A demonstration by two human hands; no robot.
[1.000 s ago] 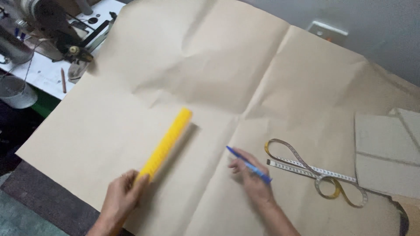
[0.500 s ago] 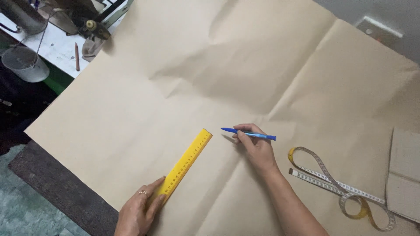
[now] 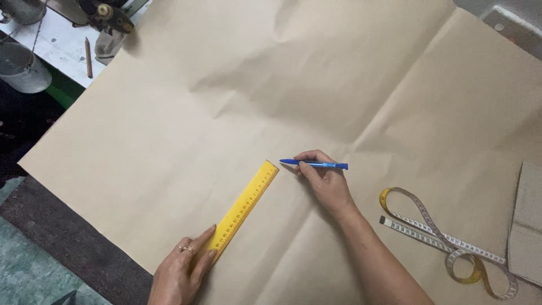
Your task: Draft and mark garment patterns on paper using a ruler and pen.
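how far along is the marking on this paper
Done: paper spread flat, ruler laid on it. In hand: left hand presses the ruler's near end; right hand holds the pen beside its far end. Left: no line visible yet; tape measure lies unused.

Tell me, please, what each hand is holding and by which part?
The right hand holds a blue pen around its middle; the left hand presses the yellow ruler at its near end.

**Tan sheet, bright tools**

The paper [image 3: 237, 113] is plain tan. The ruler [image 3: 244, 210] is yellow with black marks, the pen [image 3: 316, 164] blue. The measuring tape [image 3: 446, 248] shows white and yellow faces, finely black-ticked. The pencil [image 3: 88, 56] is brown.
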